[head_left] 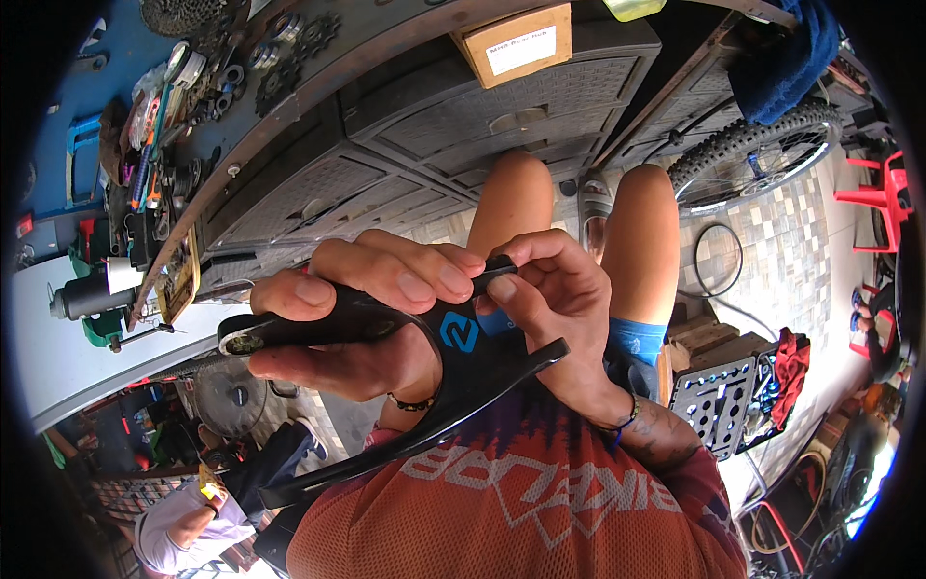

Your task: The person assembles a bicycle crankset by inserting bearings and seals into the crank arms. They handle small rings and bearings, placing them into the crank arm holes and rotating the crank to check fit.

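Note:
A black, curved bicycle frame part (405,440) with a blue emblem lies across my lap, in front of my shirt. My left hand (362,304) wraps round its upper arm, fingers over the top and thumb underneath. A round, hollow end of that arm shows beyond this hand. My right hand (559,309) is closed, thumb and forefinger pinching a small black tip (498,272) at the arm's other end, close to my left fingertips. Whether this tip is a separate piece I cannot tell. The part's lower arm runs under both hands from lower left to right.
Dark drawers (463,121) stand beyond my knees, under a workbench (241,159) with tools and sprockets. A cardboard box (516,43) sits at its edge. To the right are a bicycle wheel (757,159), a tool tray (712,405) and a red chair (880,198). Another person (188,531) is at lower left.

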The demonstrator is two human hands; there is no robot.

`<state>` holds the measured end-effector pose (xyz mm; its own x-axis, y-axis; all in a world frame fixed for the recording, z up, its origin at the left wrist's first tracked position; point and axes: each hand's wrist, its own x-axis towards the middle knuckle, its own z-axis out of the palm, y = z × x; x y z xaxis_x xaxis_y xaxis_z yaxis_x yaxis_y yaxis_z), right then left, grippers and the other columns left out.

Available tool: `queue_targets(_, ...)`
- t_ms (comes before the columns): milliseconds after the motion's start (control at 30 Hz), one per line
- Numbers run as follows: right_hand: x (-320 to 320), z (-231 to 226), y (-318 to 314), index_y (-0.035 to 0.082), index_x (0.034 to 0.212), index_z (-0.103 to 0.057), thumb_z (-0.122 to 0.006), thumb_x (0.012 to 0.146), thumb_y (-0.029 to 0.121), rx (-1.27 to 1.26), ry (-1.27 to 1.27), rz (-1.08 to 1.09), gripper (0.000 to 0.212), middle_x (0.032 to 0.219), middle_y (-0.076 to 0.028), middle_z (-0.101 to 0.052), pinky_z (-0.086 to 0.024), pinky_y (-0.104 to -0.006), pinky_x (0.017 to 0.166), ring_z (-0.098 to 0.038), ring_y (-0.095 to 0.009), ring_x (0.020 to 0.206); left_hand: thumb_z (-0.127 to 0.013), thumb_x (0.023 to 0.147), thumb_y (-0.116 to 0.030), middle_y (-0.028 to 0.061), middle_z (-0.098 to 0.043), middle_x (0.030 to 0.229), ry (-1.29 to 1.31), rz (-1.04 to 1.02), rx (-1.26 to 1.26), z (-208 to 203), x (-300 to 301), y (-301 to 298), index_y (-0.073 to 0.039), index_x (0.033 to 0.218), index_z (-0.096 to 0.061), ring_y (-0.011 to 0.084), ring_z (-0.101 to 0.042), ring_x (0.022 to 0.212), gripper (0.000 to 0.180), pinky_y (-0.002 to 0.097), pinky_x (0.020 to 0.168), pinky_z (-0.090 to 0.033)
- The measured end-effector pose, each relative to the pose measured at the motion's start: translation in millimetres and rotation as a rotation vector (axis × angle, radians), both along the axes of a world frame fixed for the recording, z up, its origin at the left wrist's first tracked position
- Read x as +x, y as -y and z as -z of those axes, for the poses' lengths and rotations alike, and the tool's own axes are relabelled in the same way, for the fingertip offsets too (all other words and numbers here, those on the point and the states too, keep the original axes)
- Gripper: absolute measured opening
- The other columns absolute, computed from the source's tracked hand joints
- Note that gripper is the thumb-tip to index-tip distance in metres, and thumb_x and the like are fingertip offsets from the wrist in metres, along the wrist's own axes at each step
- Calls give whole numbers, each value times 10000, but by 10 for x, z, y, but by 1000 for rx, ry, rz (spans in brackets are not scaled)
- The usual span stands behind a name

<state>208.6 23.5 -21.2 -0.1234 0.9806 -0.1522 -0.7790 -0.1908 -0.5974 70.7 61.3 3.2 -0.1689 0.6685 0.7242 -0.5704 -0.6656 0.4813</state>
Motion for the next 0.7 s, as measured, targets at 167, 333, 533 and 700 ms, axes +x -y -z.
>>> queue_targets(167, -63, -28, -9, -19, 1151, -636, -723, 949, -115, 3, -95, 40, 240, 978, -58, -716, -590, -267, 792, -715, -119, 869, -210, 1119, -655, 284, -643, 906, -71, -4, 42, -29, 21, -39, -44, 1325, -477, 432, -716, 754, 697, 619, 720, -661)
queue_targets(333, -61, 7, 30, -11, 1179, -620, -704, 968, -104, 9, -4, 18, 245, 986, -56, -710, -572, -257, 770, -704, -115, 857, -236, 1118, -653, 271, -653, 972, 40, 21, -110, 37, -51, 75, -67, 1337, -482, 447, -713, 809, 672, 656, 774, -643)
queue_targets(533, -86, -91, 40, -26, 1203, -603, -703, 980, -76, 58, -18, 50, 249, 1098, -95, -710, -610, -289, 826, -723, -144, 907, -377, 1121, -609, 214, -629, 1090, 191, 178, -195, 79, -92, 63, -96, 1372, -506, 411, -654, 1043, 586, 666, 969, -563)
queue_targets(700, -93, -168, 1, -40, 1211, -628, -716, 969, -99, 67, 83, 78, 265, 1102, -65, -693, -591, -256, 840, -691, -105, 956, -555, 1069, -395, 86, -595, 1078, 294, 5, -455, -40, 119, 97, -67, 1242, -554, 270, -628, 1048, 370, 491, 1027, -552)
